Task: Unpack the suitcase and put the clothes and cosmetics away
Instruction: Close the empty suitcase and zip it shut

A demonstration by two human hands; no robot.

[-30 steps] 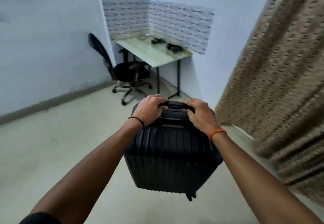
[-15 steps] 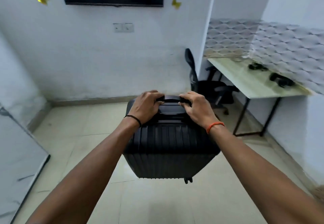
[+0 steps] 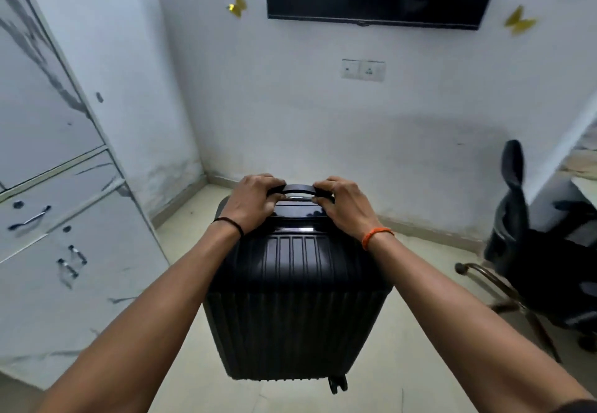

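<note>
Suitcase [image 3: 295,309], unbranded black, gripped by both hands at handle [image 3: 298,190].

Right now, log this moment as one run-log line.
left hand: grips handle | right hand: grips handle | black suitcase: closed, carried | wardrobe: left, doors shut | unpacking: not begun
</note>
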